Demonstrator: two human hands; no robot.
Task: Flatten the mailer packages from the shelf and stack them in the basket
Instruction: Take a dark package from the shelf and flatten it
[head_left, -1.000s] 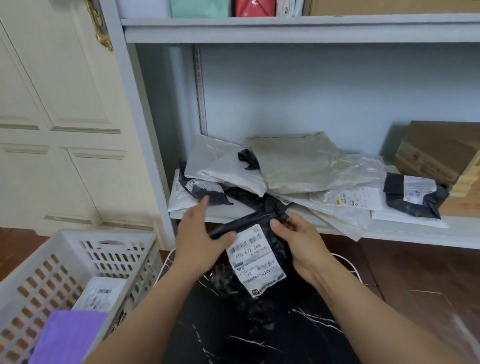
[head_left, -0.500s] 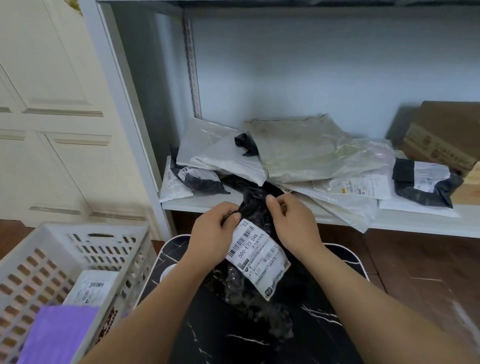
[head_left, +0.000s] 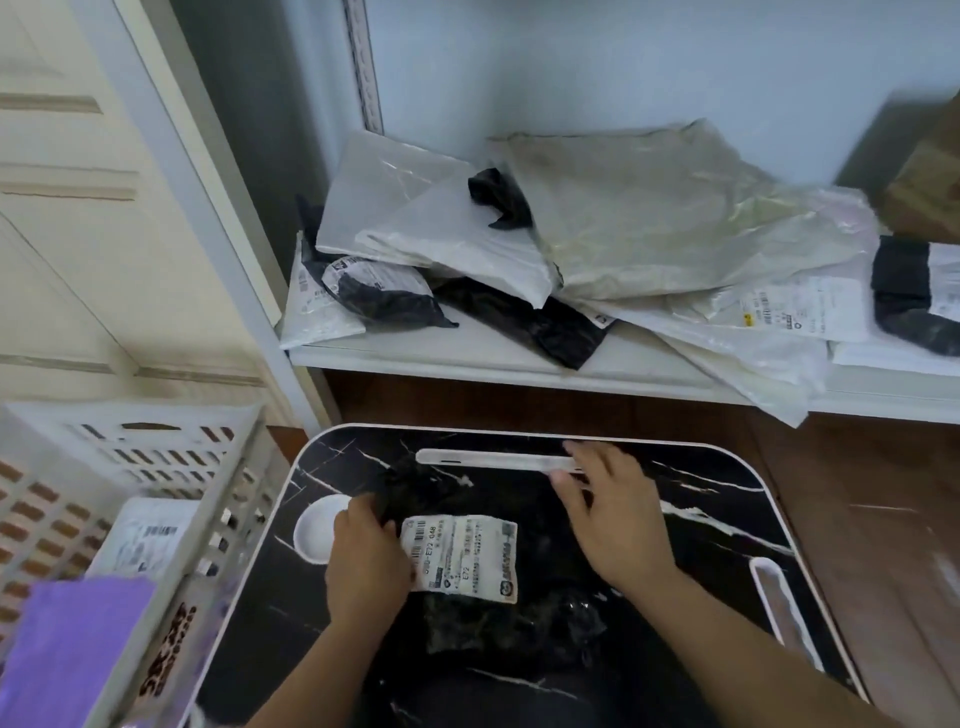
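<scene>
Flattening is the step in hand: beside the basket (head_left: 156, 467), our left hand (head_left: 366, 561) pinches the left edge of the black mailer (head_left: 493, 587) lying on the bench (head_left: 701, 545), while our right hand (head_left: 613, 525) presses spread fingers across it. Next we should smooth it rightward, then lift it left into the basket.

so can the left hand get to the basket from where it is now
Probably yes. The left hand grips the black mailer at the table's left side, and the white basket stands right beside that edge, open-topped, with nothing between them.
</scene>
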